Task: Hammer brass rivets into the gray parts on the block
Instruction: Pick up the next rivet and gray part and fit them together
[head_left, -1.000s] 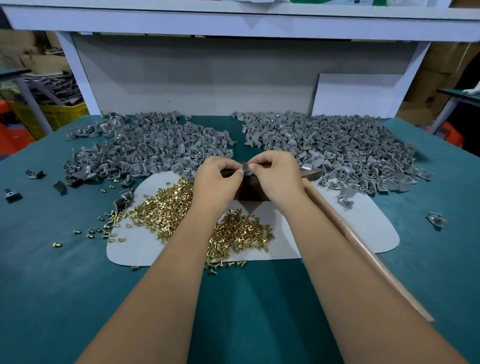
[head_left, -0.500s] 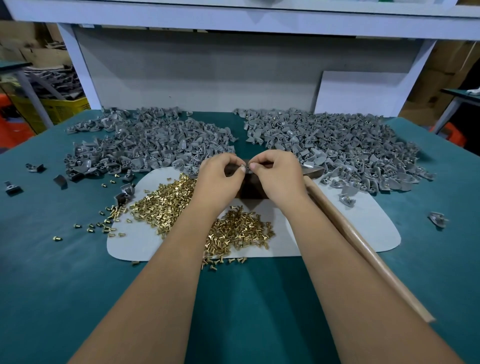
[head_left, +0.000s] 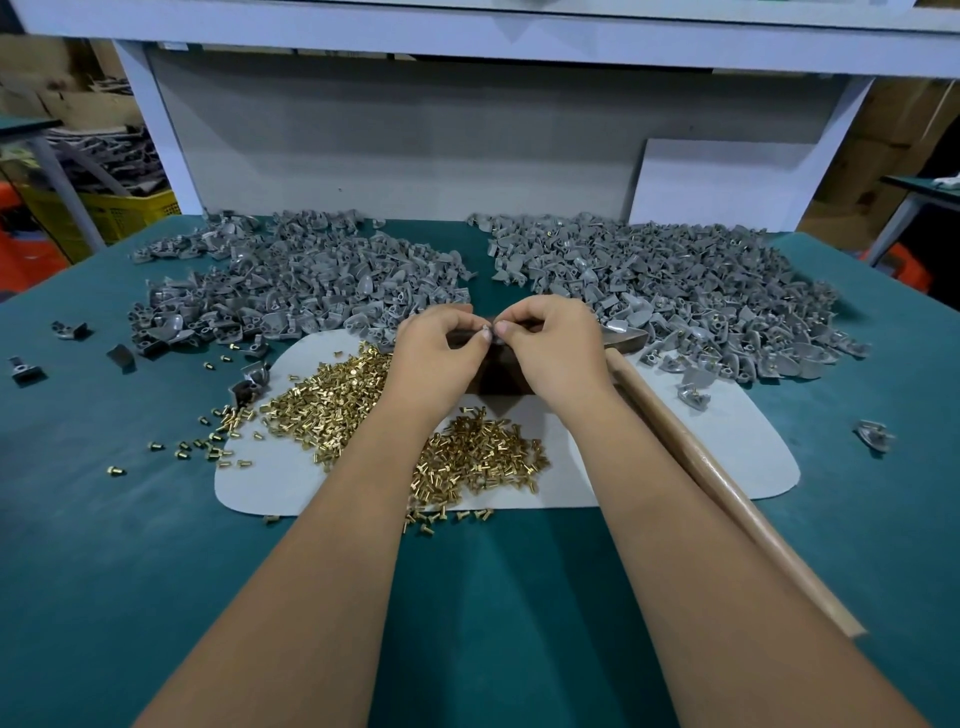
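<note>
Bench (head_left: 130, 571) is covered in teal matting. A white frame with a shelf beam (head_left: 467, 47) and slanted uprights (head_left: 156, 130) stands at the back, closed by a grey back panel (head_left: 389, 145). A white board (head_left: 727, 182) is leaned against it at right. A yellow crate (head_left: 130, 213) and cardboard boxes (head_left: 909, 130) are seen beyond.

Near edge of the desk (head_left: 493, 597) is bare green, so I've got room there. Farther in it's crowded: rivets (head_left: 332, 400), two gray part piles (head_left: 311, 280), hammer handle (head_left: 727, 499) lying diagonally on the right.
</note>
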